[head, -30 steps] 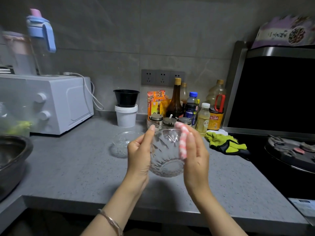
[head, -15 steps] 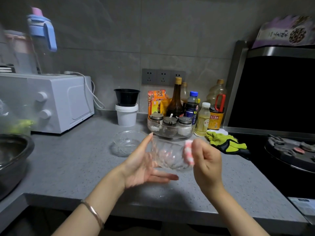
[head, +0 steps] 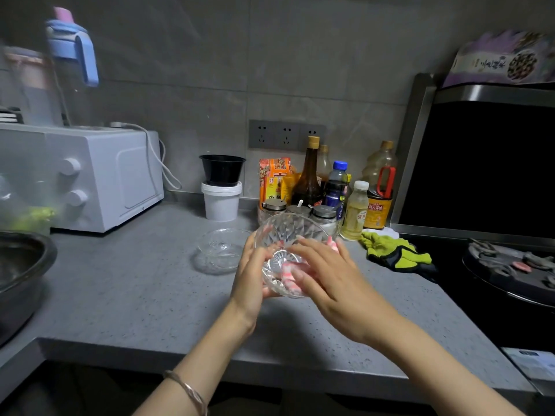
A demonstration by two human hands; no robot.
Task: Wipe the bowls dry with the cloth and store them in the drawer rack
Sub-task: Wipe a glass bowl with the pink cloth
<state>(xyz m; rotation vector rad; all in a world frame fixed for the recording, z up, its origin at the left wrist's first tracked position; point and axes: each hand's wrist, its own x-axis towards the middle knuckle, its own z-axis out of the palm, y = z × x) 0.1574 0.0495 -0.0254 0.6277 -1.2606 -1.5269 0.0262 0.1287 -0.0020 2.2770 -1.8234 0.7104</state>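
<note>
Grey speckled countertop [head: 120, 295] with clear glass bowl [head: 220, 250], white microwave [head: 105, 178], white tub [head: 221, 202], green gloves [head: 393, 250]

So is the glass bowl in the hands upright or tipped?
Tipped: its mouth faces the camera. The left hand holds the glass bowl; the right hand holds the cloth inside.

We glimpse only scraps of the pink-striped cloth [head: 289, 276] under the right hand [head: 329, 277]. Fingers of the left hand [head: 249, 277] blur behind the cut-glass bowl [head: 288, 231]. The picture's left edge crops a dark basin [head: 24, 259].
</note>
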